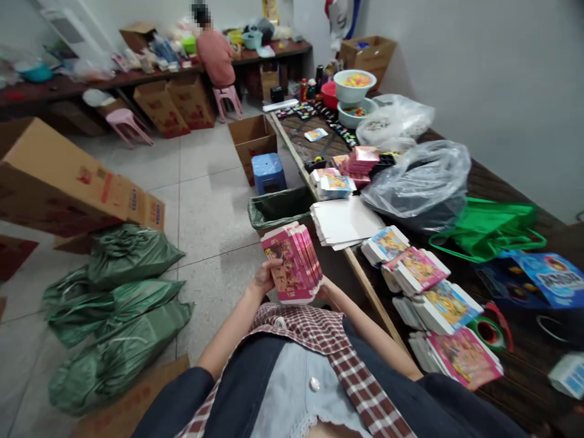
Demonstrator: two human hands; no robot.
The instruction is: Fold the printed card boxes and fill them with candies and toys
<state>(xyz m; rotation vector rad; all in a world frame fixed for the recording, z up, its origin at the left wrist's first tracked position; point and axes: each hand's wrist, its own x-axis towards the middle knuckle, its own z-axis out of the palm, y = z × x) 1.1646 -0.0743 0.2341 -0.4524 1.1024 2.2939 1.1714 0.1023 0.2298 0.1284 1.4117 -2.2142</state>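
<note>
One held carton stack point(292, 261), two pink stools point(224, 92) point(120, 115), one blue stool point(267, 165), one green tote point(495, 224)

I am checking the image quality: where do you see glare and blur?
Head view: glare on the nearer clear plastic bag; head view: blur on the turquoise basin, far left; head view: the held pink boxes look clearer.

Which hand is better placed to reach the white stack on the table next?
Probably the right hand: it's on the side toward the table, nearer the white stack. The left hand is farther off, gripping the pink boxes' other side. Both hands seem occupied, though.
</note>
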